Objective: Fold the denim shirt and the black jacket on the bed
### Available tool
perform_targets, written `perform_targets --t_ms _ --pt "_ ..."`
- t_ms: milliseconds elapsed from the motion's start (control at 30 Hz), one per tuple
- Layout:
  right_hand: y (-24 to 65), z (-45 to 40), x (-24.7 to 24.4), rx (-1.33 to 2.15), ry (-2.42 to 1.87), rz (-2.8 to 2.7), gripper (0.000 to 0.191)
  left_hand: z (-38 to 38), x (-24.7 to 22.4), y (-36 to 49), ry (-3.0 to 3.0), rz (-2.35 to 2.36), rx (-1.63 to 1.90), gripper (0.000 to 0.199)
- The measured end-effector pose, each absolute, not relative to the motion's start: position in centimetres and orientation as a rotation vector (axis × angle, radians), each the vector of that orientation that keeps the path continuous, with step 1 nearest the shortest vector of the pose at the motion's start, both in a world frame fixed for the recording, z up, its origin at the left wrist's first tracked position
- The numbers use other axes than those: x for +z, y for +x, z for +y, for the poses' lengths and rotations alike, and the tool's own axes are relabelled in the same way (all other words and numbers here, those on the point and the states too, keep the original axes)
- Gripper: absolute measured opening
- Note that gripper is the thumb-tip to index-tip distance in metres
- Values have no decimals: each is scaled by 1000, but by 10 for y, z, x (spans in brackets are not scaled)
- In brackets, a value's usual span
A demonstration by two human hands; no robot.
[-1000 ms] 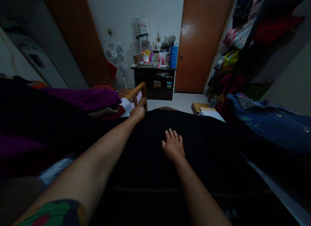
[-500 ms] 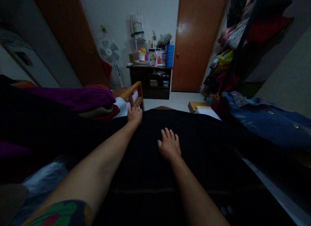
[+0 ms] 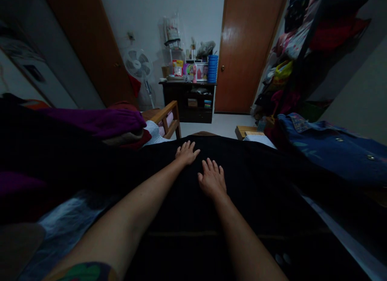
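Observation:
A large black garment lies spread out in front of me, with a seam across it and round buttons near the lower right. My left hand rests on the garment towards its far edge, fingers spread. Closer to me, my right hand lies flat on the same dark cloth, its fingers a little apart. Neither hand grips anything. The dark fabric hides most of its own folds.
A wooden chair stands past the left hand, beside a purple cloth on a clothes pile. To the right lies a blue denim garment. A dark cabinet, a fan and a door are behind.
My left hand has moved right from the garment's far left edge, and its curled fingers have opened flat. My right hand stays in nearly the same place.

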State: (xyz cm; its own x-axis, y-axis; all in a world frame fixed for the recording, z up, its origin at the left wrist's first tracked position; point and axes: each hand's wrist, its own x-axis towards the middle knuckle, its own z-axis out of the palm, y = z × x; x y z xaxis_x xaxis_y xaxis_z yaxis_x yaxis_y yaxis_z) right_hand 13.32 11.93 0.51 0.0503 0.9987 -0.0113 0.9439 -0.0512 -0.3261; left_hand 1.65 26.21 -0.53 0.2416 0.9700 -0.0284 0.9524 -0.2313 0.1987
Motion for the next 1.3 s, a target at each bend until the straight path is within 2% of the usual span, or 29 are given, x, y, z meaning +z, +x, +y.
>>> perform_targets --t_ms 167,267,400,533,833,1067,1300 --pt "134 119 5 343 -2081 -1985 61 269 1 13 2331 1823 157 68" --pt "134 120 4 352 -2074 -1974 62 263 -1 14 2432 1787 283 60" --pt "134 121 3 352 -2069 -1966 62 253 -4 20 2686 1513 425 51" --pt "134 120 3 345 -2068 -1966 62 257 -3 23 2724 1352 261 52" --pt "134 119 4 342 -2068 -1970 61 277 6 7 2552 1724 50 56" --pt "134 120 4 352 -2062 -1966 60 248 10 5 2419 1957 29 55" --pt "135 119 3 339 -2052 -1981 59 193 2 -12 2581 1518 -1 60"
